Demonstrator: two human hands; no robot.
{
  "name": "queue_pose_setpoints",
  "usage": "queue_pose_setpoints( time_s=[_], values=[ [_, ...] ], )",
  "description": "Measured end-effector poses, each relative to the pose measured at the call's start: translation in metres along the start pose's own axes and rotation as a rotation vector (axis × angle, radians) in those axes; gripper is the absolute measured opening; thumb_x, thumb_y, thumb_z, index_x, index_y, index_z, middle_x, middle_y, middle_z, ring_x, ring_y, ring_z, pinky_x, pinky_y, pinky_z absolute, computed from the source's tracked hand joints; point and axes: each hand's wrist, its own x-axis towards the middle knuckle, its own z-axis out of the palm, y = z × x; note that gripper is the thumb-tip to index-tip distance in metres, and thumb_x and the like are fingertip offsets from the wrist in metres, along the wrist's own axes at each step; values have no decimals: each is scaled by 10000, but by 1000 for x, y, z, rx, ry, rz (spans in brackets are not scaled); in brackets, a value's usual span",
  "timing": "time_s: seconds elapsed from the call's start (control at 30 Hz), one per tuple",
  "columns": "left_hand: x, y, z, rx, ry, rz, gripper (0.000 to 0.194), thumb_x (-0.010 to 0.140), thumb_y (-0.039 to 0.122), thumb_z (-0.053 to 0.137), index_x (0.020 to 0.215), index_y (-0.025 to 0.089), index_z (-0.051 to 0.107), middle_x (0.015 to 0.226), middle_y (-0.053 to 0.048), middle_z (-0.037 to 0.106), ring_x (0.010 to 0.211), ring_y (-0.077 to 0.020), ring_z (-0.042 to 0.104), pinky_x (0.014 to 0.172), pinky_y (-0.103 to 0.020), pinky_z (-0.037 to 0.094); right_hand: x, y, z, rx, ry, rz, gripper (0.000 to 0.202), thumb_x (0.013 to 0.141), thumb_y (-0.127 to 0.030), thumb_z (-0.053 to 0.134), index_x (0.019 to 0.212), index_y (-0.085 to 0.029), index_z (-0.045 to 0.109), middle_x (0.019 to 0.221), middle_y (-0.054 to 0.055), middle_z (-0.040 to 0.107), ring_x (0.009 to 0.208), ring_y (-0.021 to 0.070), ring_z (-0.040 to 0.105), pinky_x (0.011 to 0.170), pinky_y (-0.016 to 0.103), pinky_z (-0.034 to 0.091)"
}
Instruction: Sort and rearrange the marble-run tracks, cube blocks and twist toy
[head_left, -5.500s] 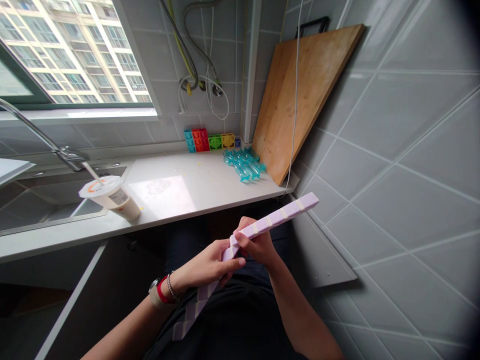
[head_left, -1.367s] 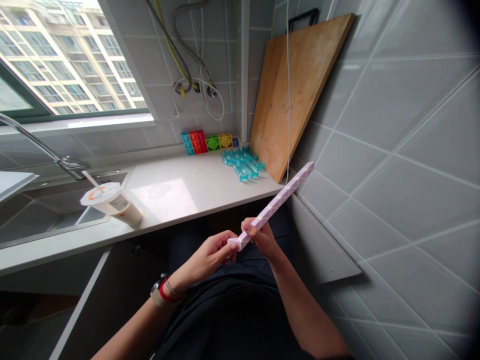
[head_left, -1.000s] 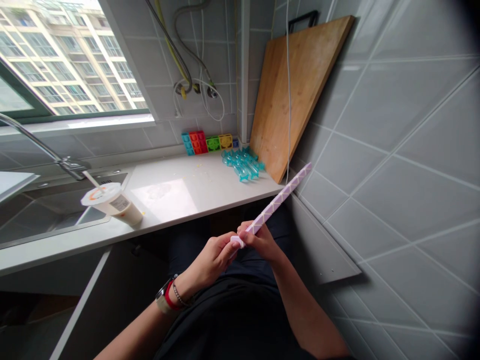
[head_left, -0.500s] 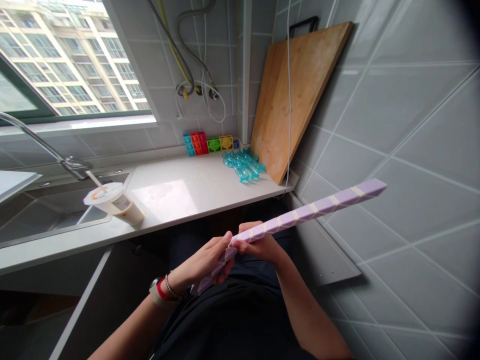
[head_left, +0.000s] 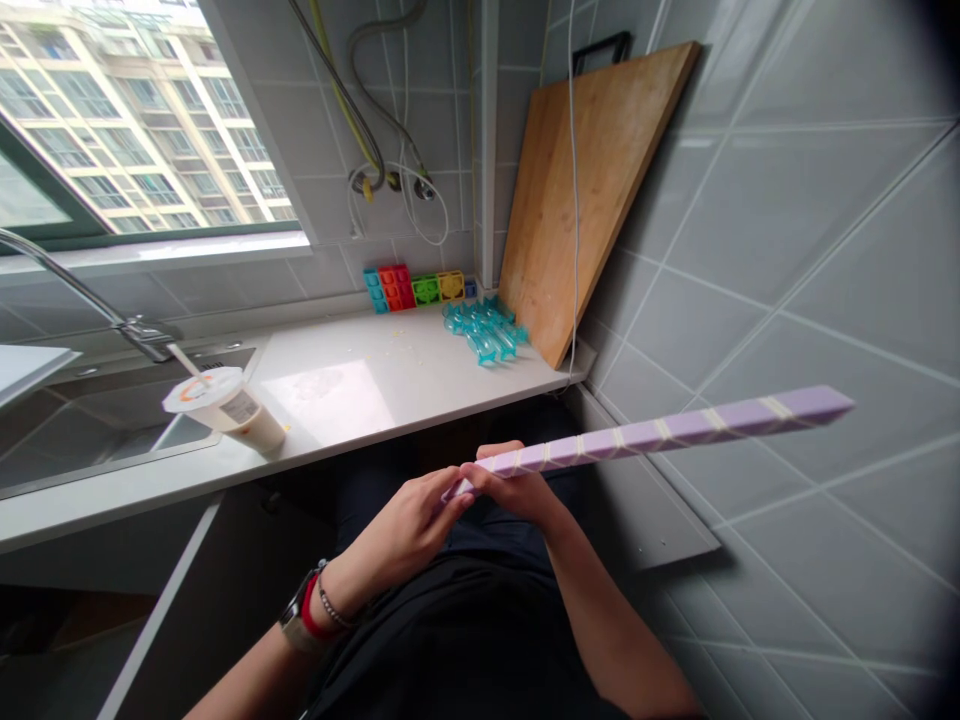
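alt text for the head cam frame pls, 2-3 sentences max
Both hands, left hand and right hand, grip one end of a long lilac segmented stick that points right toward a grey tiled wall. Behind is a white counter with a lidded cup, teal plastic pieces and a leaning wooden board.

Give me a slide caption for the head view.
Both hands, left hand and right hand, grip one end of a long purple segmented stick.

Lidded cup [head_left: 225, 402], wooden board [head_left: 592, 190], perhaps teal toys [head_left: 486, 327]
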Motion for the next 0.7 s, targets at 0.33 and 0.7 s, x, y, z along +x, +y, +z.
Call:
queue_pose_setpoints(
  time_s=[0.33, 0.7],
  values=[
    [0, -7, -2, -551, -398, -65, 457, 1050, 560, 427, 999, 141, 603, 746, 8, 507, 580, -104, 442, 522, -232, 362, -1, -4, -5, 311, -302, -101, 658, 907, -719, 533, 527, -213, 353, 526, -57, 296, 509, 88, 235, 507, 296, 158],
    [2, -13, 7, -809, -412, -180, 643, 938, 766, 467, 1007, 142, 605, 742, -42, 607, 509, -110, 471, 478, -241, 327, -7, -10, 3, 373, -182, 44, 669, 858, -790, 516, 510, -221, 479, 495, -13, 438, 491, 117, 331, 503, 282, 252]
  ],
)
